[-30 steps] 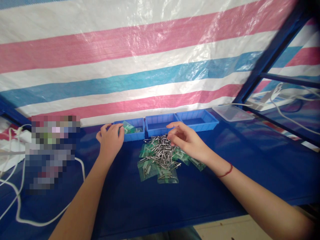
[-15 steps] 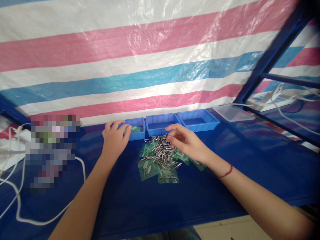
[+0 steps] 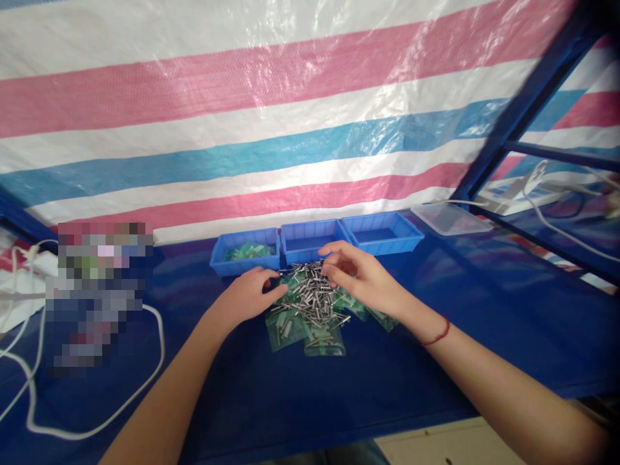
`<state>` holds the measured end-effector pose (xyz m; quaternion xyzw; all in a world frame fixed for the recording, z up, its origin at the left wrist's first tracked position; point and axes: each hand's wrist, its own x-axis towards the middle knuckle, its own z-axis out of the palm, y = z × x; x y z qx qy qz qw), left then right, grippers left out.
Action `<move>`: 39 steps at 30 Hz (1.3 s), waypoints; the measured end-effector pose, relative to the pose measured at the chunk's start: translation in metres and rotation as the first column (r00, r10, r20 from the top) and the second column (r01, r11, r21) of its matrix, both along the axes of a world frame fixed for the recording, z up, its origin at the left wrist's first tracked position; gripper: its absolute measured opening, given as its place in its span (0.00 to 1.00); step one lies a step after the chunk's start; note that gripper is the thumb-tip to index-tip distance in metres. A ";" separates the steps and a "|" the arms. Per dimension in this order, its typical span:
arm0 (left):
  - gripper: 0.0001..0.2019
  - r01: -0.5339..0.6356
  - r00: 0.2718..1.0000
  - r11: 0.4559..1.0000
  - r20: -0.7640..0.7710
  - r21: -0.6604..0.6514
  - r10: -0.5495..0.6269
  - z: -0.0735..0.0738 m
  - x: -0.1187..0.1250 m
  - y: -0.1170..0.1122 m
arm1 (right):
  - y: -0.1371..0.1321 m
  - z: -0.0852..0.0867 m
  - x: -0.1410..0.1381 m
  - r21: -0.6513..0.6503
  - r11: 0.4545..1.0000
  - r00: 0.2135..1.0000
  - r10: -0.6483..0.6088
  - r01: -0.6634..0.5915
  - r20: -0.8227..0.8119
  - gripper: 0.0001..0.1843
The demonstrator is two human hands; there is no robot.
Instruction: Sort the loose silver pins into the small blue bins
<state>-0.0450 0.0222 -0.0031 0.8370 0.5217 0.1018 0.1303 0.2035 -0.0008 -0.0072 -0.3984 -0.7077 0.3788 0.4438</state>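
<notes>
A heap of small silvery metal pins point(image 3: 317, 294) lies on and among small green-tinted plastic bags point(image 3: 285, 329) on the blue tabletop. At the heap's left edge is my left hand point(image 3: 249, 294), thumb and forefinger apart and nothing visible between them. My right hand point(image 3: 361, 274) hangs over the heap's right side, fingers curled and thumb drawn in; whatever is at its fingertips is too small to make out. Behind my left hand, a blue bin point(image 3: 220, 255) contains several green bags. Beside it stand a middle blue bin point(image 3: 314, 226) and a right blue bin point(image 3: 387, 242).
A clear plastic lid point(image 3: 450, 219) lies right of the bins. White cables point(image 3: 162, 342) loop across the left of the blue table point(image 3: 290, 407), near a blurred-out patch. Striped sheeting point(image 3: 271, 148) hangs behind, and a blue metal frame point(image 3: 527, 106) rises at right.
My left hand has come from above the left bin down and right to the heap's edge, uncovering the bags in that bin. My right hand has stayed almost still.
</notes>
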 end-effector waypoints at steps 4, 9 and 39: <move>0.25 0.000 0.998 1.000 0.066 -0.026 0.002 -0.003 -0.002 0.001 | -0.001 0.001 -0.001 0.003 1.000 1.000 0.003 -0.003 0.003 0.13; 0.24 0.021 0.997 0.998 0.071 -0.060 -0.016 -0.001 -0.001 0.001 | -0.001 0.001 -0.001 0.003 1.000 1.000 -0.002 0.002 0.011 0.13; 0.16 -0.033 0.564 0.957 0.785 -0.289 0.256 0.013 0.035 -0.013 | -0.003 0.004 -0.007 -0.006 1.000 0.998 -0.020 0.020 0.067 0.19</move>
